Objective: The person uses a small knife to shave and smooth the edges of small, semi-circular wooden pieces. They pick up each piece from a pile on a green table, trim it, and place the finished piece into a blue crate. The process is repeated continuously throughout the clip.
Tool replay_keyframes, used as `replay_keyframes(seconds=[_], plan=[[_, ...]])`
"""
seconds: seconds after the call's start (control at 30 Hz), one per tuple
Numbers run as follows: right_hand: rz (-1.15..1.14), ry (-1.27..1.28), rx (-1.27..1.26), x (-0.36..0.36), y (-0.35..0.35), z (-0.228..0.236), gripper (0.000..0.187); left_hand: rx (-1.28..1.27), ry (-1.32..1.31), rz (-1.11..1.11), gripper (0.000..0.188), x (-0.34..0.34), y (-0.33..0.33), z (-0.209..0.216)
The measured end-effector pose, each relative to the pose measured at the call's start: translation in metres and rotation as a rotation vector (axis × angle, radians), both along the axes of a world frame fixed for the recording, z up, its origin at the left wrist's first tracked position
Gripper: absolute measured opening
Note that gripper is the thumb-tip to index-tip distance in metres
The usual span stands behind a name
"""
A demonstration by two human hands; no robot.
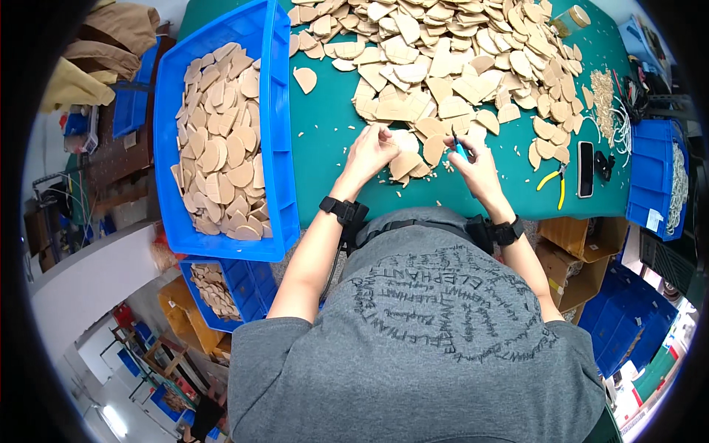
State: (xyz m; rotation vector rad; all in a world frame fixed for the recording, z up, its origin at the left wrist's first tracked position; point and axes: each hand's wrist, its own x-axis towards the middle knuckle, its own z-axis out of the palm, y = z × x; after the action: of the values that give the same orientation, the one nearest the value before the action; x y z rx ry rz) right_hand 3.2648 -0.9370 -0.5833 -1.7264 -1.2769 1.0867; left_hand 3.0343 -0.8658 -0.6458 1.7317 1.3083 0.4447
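Note:
My left hand (371, 153) is closed in a pinch at the near edge of a large heap of flat, tan, half-round pieces (450, 55). What its fingertips hold, if anything, is too small to make out. In my right hand (478, 168) is a small blue-handled tool (461, 150) with a dark pointed tip that points away from me. Between the two hands several loose tan pieces (405, 164) lie on the green table (332, 177), with small crumbs scattered around them.
A large blue bin (281, 148) at the left holds many similar pieces; a smaller blue bin (255, 284) sits below it. To the right lie yellow-handled pliers (552, 184), a phone (585, 170) and a pile of scraps (603, 96). A blue crate (650, 173) stands at the right edge.

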Motion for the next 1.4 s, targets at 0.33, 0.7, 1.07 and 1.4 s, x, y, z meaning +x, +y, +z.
replay_keyframes(seconds=[0.33,0.7,1.07,1.4], plan=[[0.014,0.238,-0.041,-0.006,-0.004,0.024,0.029,-0.441,-0.326,0.068,0.039,0.011,-0.018,0.037],[0.238,0.291,-0.066,-0.032,-0.016,0.085,0.028,-0.514,-0.970,0.320,0.041,0.003,-0.035,0.155],[0.238,0.119,-0.027,-0.036,-0.011,0.103,0.034,-0.226,-0.781,0.326,0.031,0.010,-0.043,0.164],[0.198,0.181,0.002,-0.037,-0.006,0.097,0.028,-0.099,-0.674,0.297,0.030,0.013,-0.044,0.168]])
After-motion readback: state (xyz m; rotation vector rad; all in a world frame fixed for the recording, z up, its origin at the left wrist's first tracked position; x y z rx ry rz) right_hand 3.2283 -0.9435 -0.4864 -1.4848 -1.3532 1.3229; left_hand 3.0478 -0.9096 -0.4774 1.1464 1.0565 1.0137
